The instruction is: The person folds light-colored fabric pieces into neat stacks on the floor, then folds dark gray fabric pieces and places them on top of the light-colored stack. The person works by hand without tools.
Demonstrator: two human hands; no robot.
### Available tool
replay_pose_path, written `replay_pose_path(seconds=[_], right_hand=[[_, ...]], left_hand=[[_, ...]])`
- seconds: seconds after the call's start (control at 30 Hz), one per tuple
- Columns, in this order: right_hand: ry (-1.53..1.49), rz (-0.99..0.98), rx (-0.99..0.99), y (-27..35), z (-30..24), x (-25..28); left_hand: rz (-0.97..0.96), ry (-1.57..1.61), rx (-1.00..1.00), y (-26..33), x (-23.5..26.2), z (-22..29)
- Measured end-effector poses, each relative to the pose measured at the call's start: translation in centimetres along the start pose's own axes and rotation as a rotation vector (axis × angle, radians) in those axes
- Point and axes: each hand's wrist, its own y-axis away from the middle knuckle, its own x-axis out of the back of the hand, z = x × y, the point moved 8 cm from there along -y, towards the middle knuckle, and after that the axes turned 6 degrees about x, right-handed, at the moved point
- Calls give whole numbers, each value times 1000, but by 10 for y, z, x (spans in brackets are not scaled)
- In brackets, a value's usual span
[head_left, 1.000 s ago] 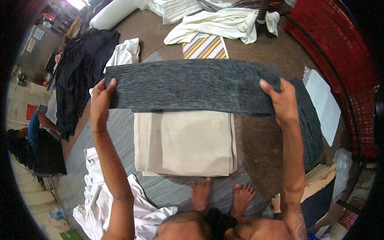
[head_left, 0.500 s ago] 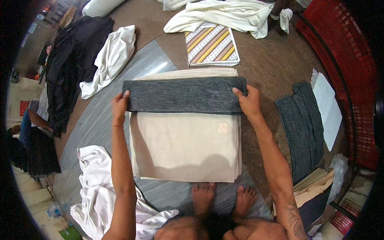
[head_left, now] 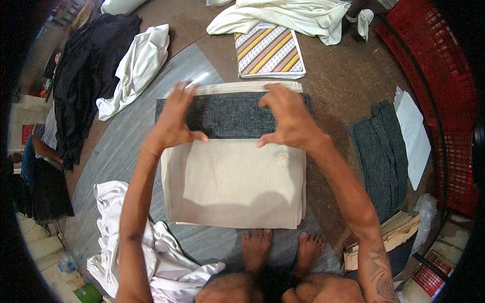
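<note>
A folded dark grey fabric strip (head_left: 230, 113) lies across the far part of a stack of cream fabric pieces (head_left: 235, 177) in front of my feet. My left hand (head_left: 174, 116) is over the strip's left end, fingers spread and thumb pointing inward near its near edge. Over the right end is my right hand (head_left: 288, 116), its fingers and thumb curved apart like a bracket. Neither hand grips the strip, and whether the fingertips touch it I cannot tell. Both hands hide the strip's ends. A pale mark shows near the cream stack's right edge.
A notebook with diagonal stripes (head_left: 270, 53) lies beyond the stack. White cloths (head_left: 136, 70) and black fabric (head_left: 91, 76) are on the left. To the right are more dark grey strips (head_left: 379, 156), a sheet of paper (head_left: 413, 141) and a red plastic crate (head_left: 424, 65).
Both hands have let go of the strip's ends and moved inward over it, with fingers spread. The strip now rests on the cream stack in nearly the same place.
</note>
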Motion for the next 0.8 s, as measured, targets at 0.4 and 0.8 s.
replay_pose_path(seconds=[0.4,0.8], right_hand=[[66,-395,42,12,44,-35],[319,253,-665,241,92,53]], left_hand=[[-300,-199,-86,-15,-55,-29],[-20,-537,42,47,-15,-68]])
